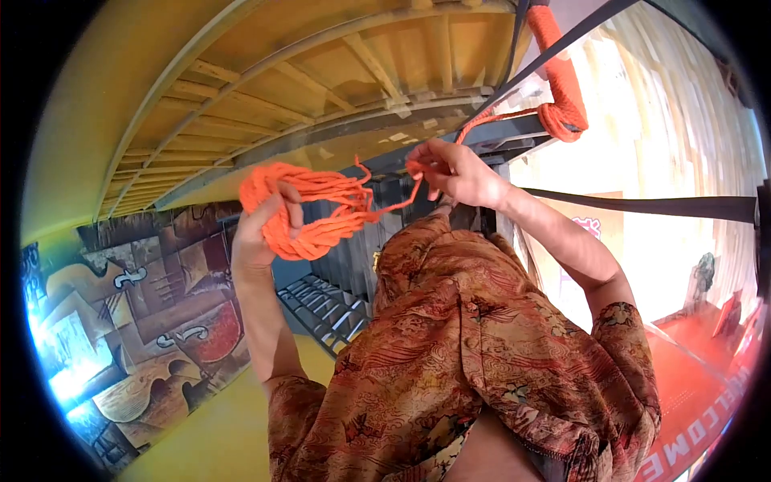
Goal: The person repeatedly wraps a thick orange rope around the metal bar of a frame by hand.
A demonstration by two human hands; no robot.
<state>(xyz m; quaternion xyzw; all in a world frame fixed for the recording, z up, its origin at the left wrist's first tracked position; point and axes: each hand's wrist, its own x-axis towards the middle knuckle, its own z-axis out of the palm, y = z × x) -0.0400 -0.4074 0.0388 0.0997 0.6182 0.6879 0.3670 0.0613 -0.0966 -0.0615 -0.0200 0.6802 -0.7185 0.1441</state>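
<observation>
My left hand (261, 229) is closed around a thick looped bundle of orange cord (325, 233); its fingers wrap over the near side of the loops. Across from it, my right hand (470, 178) pinches a loose strand (397, 206) that leads out of the bundle. A short cord end sticks up from the bundle's right side. Beyond my right hand, more orange cord (502, 118) runs to a bar wrapped tightly in orange cord (562, 84). Whether that cord passes into my right fingers is hard to make out.
A dark metal frame bar (514, 128) and a black strap (650, 203) lie near my right arm. Above is a yellow ribbed structure (321, 68). A painted mural (152, 321) stands at left, and a red mat lettered WELCOME (699, 418) lies at lower right.
</observation>
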